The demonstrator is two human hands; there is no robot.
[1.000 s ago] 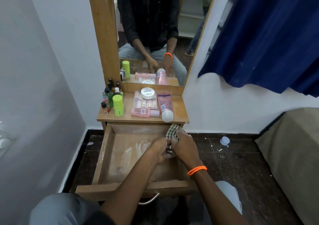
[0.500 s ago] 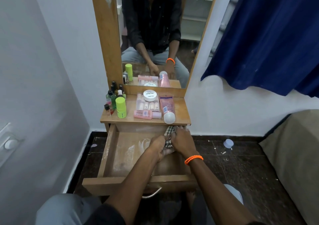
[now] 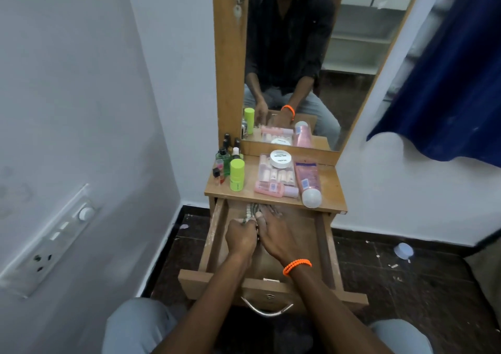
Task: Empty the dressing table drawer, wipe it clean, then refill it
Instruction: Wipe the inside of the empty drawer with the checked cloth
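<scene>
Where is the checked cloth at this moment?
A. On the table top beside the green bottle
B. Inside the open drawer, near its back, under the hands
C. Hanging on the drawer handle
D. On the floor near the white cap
B: the checked cloth lies inside the open drawer near its back wall, with the left hand gripping it and the right hand laid beside it.

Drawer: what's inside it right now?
Inside the open drawer are only the checked cloth and both hands: left hand grips it, right hand presses beside it. The floor beneath hands and forearms is hidden.
</scene>
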